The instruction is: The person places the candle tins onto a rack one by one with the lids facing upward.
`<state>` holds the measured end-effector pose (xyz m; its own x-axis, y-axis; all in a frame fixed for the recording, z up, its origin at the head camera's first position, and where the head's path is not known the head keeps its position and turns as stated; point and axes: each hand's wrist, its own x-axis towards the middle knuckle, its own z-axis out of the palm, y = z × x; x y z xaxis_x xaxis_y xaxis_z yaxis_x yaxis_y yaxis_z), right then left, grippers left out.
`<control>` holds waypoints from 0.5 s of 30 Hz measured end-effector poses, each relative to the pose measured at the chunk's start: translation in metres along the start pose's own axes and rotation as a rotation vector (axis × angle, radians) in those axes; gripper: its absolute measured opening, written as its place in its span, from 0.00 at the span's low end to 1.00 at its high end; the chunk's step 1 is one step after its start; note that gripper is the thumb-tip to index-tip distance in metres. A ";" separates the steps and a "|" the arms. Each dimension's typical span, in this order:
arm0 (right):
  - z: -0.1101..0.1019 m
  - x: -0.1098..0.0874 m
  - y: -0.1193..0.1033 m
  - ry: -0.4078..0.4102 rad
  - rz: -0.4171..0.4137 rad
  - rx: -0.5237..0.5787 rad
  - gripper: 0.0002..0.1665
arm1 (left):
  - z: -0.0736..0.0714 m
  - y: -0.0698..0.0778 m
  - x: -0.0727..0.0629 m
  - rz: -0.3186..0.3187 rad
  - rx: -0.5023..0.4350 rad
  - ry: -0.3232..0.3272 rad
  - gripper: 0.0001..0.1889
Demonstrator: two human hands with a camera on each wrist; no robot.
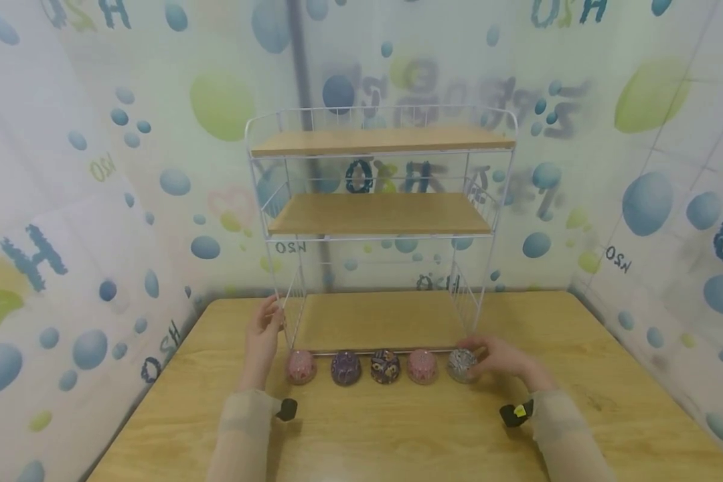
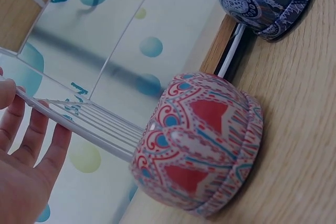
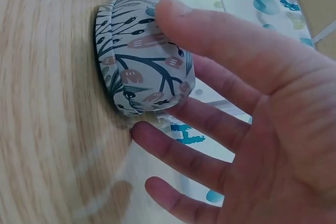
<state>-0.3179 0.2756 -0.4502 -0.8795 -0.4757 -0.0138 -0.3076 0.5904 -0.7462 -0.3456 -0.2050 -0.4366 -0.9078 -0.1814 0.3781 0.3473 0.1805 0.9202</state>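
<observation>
My left hand (image 1: 264, 328) holds the white wire side of a three-tier shelf rack (image 1: 379, 217); in the left wrist view the thumb and fingers lie on either side of a bar. Beside it stands a red-patterned domed tin (image 2: 197, 145). My right hand (image 1: 503, 359) has thumb and fingers about a white domed tin (image 3: 144, 56) printed with dark branches, at the row's right end. Its ring and little fingers spread free. Between these sit a purple tin (image 1: 345, 368), a dark multicoloured tin (image 1: 385, 366) and a pink tin (image 1: 422, 366), in line before the bottom shelf.
The rack stands on a wooden table (image 1: 373, 435) near the back wall. Its bottom board (image 1: 379, 318) lies just behind the tins. Bubble-patterned curtains (image 1: 126, 201) enclose the table at the back and sides. A black wrist strap (image 1: 515, 414) is on the right sleeve.
</observation>
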 end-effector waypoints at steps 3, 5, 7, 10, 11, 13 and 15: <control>0.000 -0.001 0.002 0.009 0.001 -0.010 0.35 | 0.001 0.000 -0.001 0.003 0.005 0.001 0.16; -0.001 -0.001 0.004 0.015 0.003 -0.026 0.34 | 0.002 0.000 -0.001 0.005 0.005 0.000 0.17; -0.001 0.000 0.005 0.021 0.011 -0.035 0.33 | 0.003 0.001 0.000 0.006 0.007 0.003 0.17; 0.000 0.001 0.003 0.026 0.020 -0.048 0.33 | 0.004 0.002 0.000 0.014 0.008 0.009 0.17; 0.000 0.001 0.002 0.028 0.022 -0.050 0.33 | 0.004 0.001 0.000 0.017 0.008 0.013 0.16; 0.002 0.001 -0.001 0.031 0.020 -0.063 0.34 | 0.003 0.000 -0.001 0.021 0.003 0.017 0.16; 0.004 0.001 -0.003 0.029 0.014 -0.075 0.34 | 0.002 -0.002 -0.001 0.021 0.000 0.013 0.16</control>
<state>-0.3165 0.2711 -0.4508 -0.8938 -0.4485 -0.0032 -0.3210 0.6447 -0.6938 -0.3460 -0.2028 -0.4395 -0.8972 -0.1897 0.3988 0.3664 0.1841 0.9120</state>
